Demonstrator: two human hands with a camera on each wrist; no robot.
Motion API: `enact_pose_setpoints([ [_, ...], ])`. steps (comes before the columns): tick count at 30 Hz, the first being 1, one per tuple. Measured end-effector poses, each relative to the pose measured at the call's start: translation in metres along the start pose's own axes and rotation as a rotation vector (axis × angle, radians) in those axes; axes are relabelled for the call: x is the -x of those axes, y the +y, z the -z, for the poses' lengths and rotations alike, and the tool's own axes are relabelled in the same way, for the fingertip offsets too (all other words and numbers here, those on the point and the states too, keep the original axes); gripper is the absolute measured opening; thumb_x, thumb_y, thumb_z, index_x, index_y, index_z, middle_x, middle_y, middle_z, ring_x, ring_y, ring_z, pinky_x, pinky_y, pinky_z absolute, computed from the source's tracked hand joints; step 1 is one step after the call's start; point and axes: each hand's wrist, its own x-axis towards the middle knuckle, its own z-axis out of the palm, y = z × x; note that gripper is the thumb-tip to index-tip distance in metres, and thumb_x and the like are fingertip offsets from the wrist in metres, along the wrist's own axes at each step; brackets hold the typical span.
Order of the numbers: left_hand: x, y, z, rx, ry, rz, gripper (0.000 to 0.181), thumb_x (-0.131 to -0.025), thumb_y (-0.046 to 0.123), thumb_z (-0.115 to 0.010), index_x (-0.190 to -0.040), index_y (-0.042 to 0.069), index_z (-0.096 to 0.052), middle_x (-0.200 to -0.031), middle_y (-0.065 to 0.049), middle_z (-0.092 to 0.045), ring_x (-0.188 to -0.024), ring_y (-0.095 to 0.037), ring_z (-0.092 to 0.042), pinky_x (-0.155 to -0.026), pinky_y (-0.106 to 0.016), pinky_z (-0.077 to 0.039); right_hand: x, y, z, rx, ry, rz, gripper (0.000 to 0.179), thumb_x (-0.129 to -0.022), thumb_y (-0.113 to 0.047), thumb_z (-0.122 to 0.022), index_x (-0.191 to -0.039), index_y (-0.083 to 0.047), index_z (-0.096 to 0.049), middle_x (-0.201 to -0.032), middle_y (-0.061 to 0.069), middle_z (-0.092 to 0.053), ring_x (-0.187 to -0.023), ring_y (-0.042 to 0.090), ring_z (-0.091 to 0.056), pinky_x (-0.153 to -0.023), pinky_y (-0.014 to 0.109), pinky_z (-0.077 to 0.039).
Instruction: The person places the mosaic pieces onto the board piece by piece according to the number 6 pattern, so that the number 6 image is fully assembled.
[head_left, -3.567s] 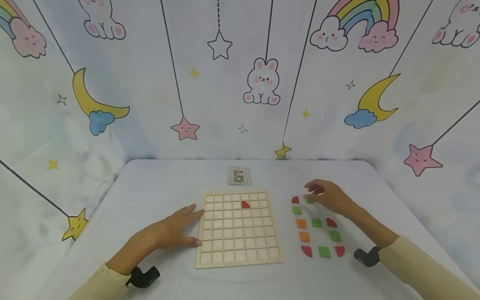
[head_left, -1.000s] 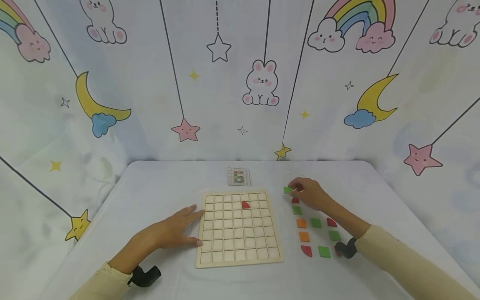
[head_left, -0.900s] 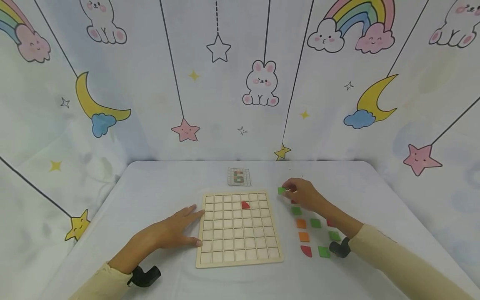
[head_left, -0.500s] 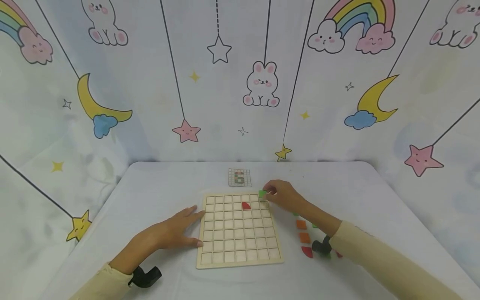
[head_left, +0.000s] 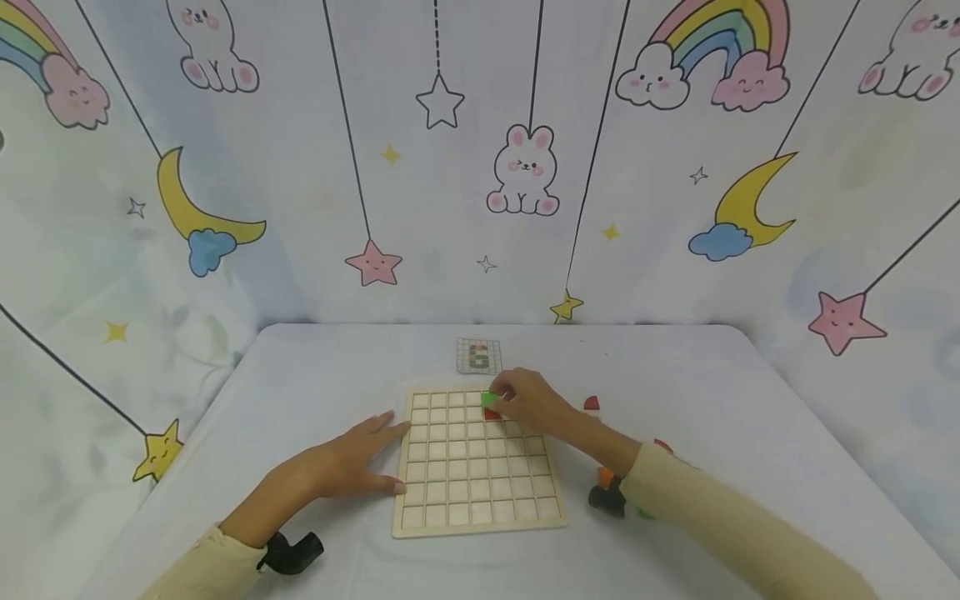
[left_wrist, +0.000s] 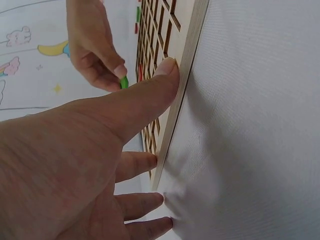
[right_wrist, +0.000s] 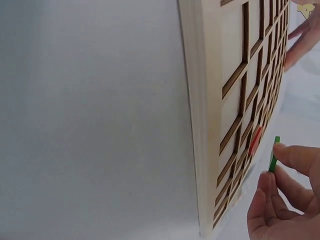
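Observation:
A wooden grid board [head_left: 457, 469] lies on the white table. Over its far part, my right hand [head_left: 531, 402] pinches a green square tile [head_left: 489, 399] between thumb and fingers. In the right wrist view the green tile [right_wrist: 274, 154] is held on edge, a little off the board's face. A red quarter-round tile [head_left: 491, 414] sits in a cell of the second row, partly covered by the green tile and the fingers. My left hand [head_left: 337, 460] rests at the board's left edge, fingers spread; the left thumb [left_wrist: 162, 82] touches the frame in the left wrist view.
A small card [head_left: 478, 356] with a coloured figure on a grid lies behind the board. Right of the board are loose tiles, among them a red quarter-round [head_left: 592, 403] and an orange one [head_left: 604, 477]; my right forearm hides several. A patterned cloth [head_left: 480, 167] hangs behind the table.
My right hand took the green tile from the loose tiles and carried it left, over the board's right edge, to beside the red tile. The left hand stays in place.

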Motion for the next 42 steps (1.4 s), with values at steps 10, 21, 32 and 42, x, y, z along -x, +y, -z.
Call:
enact_pose_setpoints([
  [10,0.001,0.001,0.001,-0.010,-0.005,0.000,0.095,-0.089,0.052,-0.082,-0.164,0.015,-0.038,-0.172,-0.026,-0.023,-0.157,-0.050,-0.025,-0.121,-0.069,-0.030,-0.004,-0.008,-0.013,0.046,-0.032,0.058,0.017,-0.094,-0.009,-0.080,-0.109,-0.004,-0.074,-0.103,0.005,-0.069,-0.093,0.017,-0.065,-0.086,0.036,-0.058],
  [21,-0.001,-0.001,0.000,-0.034,-0.013,0.010,0.095,-0.089,0.055,-0.081,-0.165,0.017,-0.038,-0.172,-0.024,-0.024,-0.157,-0.048,-0.025,-0.122,-0.068,-0.030,-0.006,-0.009,-0.020,0.094,-0.063,0.062,0.013,-0.096,-0.010,-0.077,-0.107,-0.005,-0.075,-0.102,0.005,-0.067,-0.090,0.016,-0.063,-0.083,0.035,-0.057],
  [32,0.001,0.001,0.001,-0.026,-0.003,-0.007,0.096,-0.088,0.054,-0.082,-0.164,0.014,-0.039,-0.171,-0.026,-0.024,-0.156,-0.051,-0.025,-0.121,-0.070,-0.030,-0.010,-0.010,-0.024,0.154,-0.050,0.119,0.009,-0.096,-0.010,-0.078,-0.104,-0.007,-0.075,-0.100,0.004,-0.070,-0.088,0.014,-0.064,-0.083,0.039,-0.056],
  [42,0.001,0.003,0.001,-0.032,-0.005,0.019,0.096,-0.087,0.053,-0.083,-0.164,0.016,-0.039,-0.172,-0.023,-0.025,-0.158,-0.048,-0.025,-0.121,-0.069,-0.031,-0.006,-0.011,-0.023,0.136,-0.050,0.156,0.006,-0.093,-0.006,-0.080,-0.092,-0.008,-0.074,-0.095,0.002,-0.067,-0.092,0.018,-0.062,-0.087,0.042,-0.053],
])
